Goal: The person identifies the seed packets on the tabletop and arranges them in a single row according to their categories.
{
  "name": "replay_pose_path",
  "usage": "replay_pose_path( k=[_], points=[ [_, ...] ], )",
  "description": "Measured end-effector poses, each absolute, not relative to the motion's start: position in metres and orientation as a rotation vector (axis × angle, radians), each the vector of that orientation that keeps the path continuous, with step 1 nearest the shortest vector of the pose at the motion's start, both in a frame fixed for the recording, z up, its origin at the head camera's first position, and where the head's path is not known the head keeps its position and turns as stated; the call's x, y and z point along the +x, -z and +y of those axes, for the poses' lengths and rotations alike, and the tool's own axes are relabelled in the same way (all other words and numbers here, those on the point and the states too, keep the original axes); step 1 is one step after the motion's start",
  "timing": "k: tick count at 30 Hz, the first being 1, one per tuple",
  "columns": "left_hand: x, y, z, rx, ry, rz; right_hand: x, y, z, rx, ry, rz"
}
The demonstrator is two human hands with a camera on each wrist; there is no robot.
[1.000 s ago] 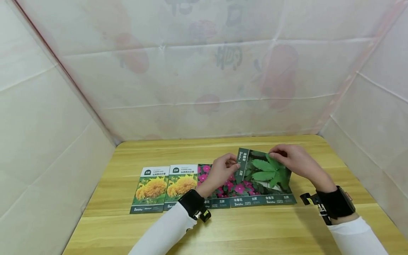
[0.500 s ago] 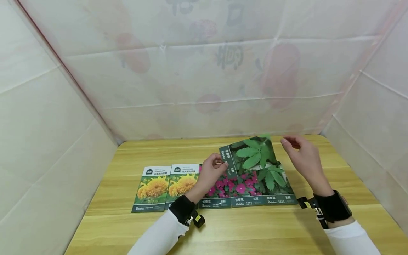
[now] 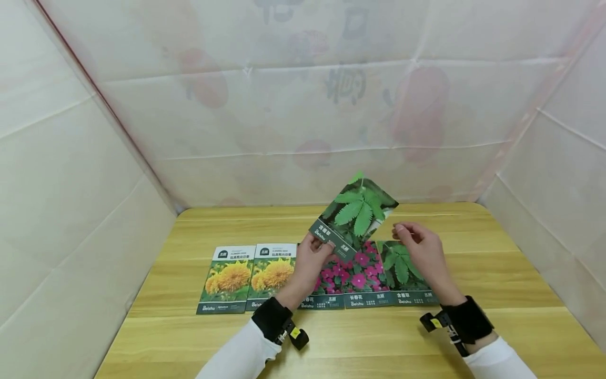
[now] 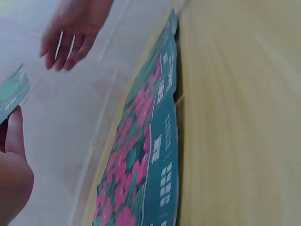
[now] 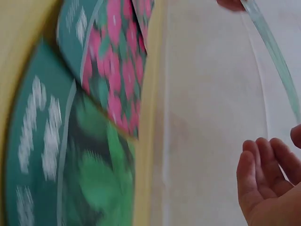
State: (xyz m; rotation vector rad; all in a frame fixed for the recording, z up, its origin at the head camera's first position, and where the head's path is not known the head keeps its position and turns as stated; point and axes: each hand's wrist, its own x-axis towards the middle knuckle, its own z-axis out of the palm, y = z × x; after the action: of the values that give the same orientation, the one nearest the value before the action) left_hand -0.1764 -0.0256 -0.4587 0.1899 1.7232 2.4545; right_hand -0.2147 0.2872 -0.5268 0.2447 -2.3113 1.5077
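Note:
In the head view my left hand (image 3: 310, 268) pinches a seed packet with a green leaf picture (image 3: 357, 213) by its dark lower end. The packet is raised above the table and tilted. My right hand (image 3: 421, 252) hovers just right of it, fingers loosely bent, holding nothing. Below the hands lie two packets with pink flowers; the right one (image 3: 362, 273) shows more, the other is partly behind my left hand. A second green leaf packet (image 3: 402, 268) lies at the row's right end, partly under my right hand. In the right wrist view the raised packet (image 5: 275, 56) appears nearly edge-on.
Two packets with yellow flowers, the left one (image 3: 227, 281) and its neighbour (image 3: 272, 268), lie at the row's left end. The row rests on a wood-grain table (image 3: 369, 337). Pale cloth walls (image 3: 265, 121) enclose the table's back and sides.
The held packet has come up off the row, moved left and turned more upright in my left hand. My right hand let go of it, moved away, then came back closer.

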Motion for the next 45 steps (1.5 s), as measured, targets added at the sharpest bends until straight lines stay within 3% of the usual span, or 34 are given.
replay_pose_path(
  k=[9, 19, 28, 45],
  points=[
    [-0.17, 0.463, -0.017, 0.238, -2.554, 1.513, -0.171, 0.441, 0.214, 0.299, -2.045, -2.126],
    [-0.165, 0.467, -0.014, 0.311, -2.459, 1.658, -0.216, 0.517, 0.225, 0.238, -2.248, -1.925],
    [-0.163, 0.469, -0.014, 0.36, -2.306, 1.782, -0.179, 0.437, 0.202, 0.007, -2.112, -2.069],
    [-0.174, 0.47, -0.06, 0.712, -2.251, 2.019, -0.17, 0.435, 0.289, -0.085, -1.789, -2.253]
  ],
)
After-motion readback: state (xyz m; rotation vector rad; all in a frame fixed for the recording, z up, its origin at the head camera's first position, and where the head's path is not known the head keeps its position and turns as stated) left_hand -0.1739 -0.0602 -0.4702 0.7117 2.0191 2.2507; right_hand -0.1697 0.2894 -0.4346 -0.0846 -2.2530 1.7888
